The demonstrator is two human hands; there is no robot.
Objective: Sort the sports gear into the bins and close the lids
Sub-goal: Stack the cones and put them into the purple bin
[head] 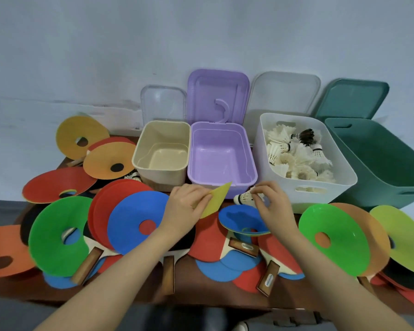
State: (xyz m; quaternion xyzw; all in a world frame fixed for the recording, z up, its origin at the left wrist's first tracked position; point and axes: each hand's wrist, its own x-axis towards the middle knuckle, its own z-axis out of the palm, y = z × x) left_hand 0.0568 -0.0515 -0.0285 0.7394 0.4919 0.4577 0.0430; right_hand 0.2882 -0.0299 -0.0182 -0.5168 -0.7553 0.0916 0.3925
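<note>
Gripping a yellow disc in the left hand, thumb over its top face, thin flexible plastic bending and tilting up toward the purple bin. Pinching a shuttlecock by its white feather skirt in the right hand, black-banded cork pointing left, just in front of the purple bin's near wall.

Standing in a row along the bench's far edge: a cream bin, the purple bin, a white bin and a green bin, all smooth moulded plastic with rounded corners. Leaning upright behind them against the wall: a clear lid, a purple lid with a curved handle, a frosted lid and a green lid. Filling the white bin: a heap of feathered shuttlecocks, mostly white, one dark. Showing bare, glossy floors in the cream and purple bins.

Covering the bench's near half and left side: flat round discs with centre holes, in orange, red, green, blue and lime, overlapping loosely, a green disc at the left and another at the right. Lying under them: paddles with red rubber faces and wooden handles.

Showing dark brown wood at the bench's near edge. Rising behind, a plain pale grey-blue wall, faintly scuffed.
</note>
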